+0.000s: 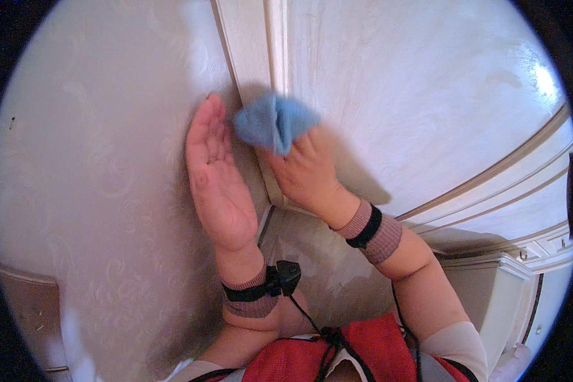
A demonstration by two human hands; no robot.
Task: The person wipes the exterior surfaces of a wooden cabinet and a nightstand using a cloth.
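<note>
A folded blue cloth (278, 123) is gripped by the fingers of my right hand (306, 169), against the pale moulded wooden frame (253, 52) beside a smooth light panel (387, 86). My left hand (219, 191) is raised to the left of the cloth, palm turned towards the camera and fingers extended, holding nothing. Its back is at the patterned wallpaper (110, 157); whether it touches the wall I cannot tell. Both wrists wear knitted cuffs with black straps, and a small black device (286, 278) with a cord sits at the left wrist.
Below the frame, a glossy beige surface (315, 243) meets the wall. A pale cabinet with moulding (487, 267) stands at the lower right, under curved trim (487, 176). At the lower left is a beige furniture piece with a rounded top (28, 305).
</note>
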